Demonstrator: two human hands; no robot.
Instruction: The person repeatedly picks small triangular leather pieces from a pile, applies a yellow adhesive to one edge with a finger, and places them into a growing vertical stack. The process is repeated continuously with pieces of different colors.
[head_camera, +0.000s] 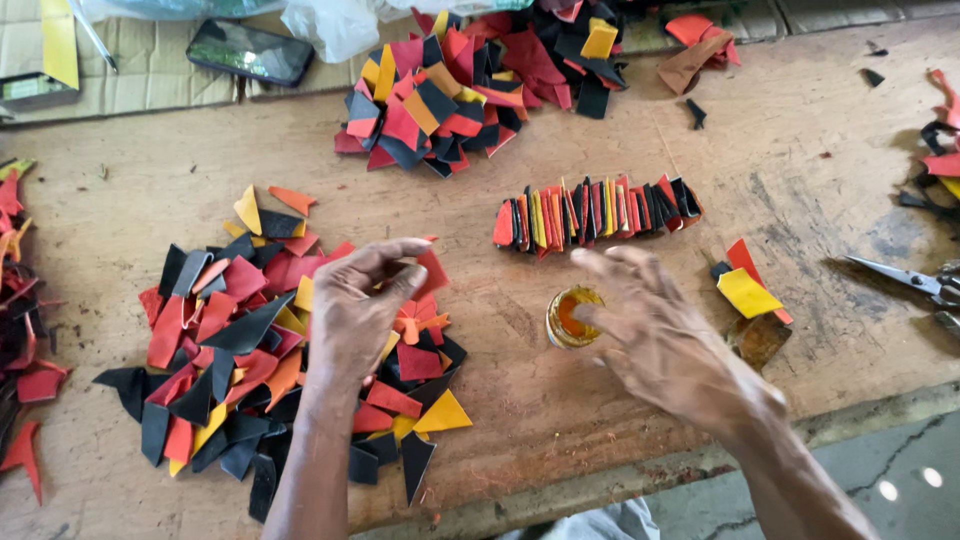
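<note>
1. The left hand (355, 310) rests on top of a loose pile of cut scraps (235, 350) in black, red, orange and yellow, at the near left of the wooden bench (560, 420). Its fingers are curled and its thumb and forefinger pinch the edge of a red piece (431, 268) at the pile's right side.
2. The right hand (665, 335) hovers just right of a small round jar (572, 317) with orange-yellow contents. The fingers are spread and released, grasping nothing; one fingertip reaches the jar's rim, though whether it touches the contents cannot be told.
3. The jar stands on the bench between the two hands, near the middle.
4. Just beyond the jar, a neat row of pieces (598, 212) stands on edge, packed side by side.
5. Farther off lies a second heap of scraps (470, 85), at the far middle.
6. To the right of the right hand lie a yellow piece (748, 294) on a red one, and scissors (915, 280) at the right edge.
7. A dark phone (250, 52) lies on cardboard at the far left.
</note>
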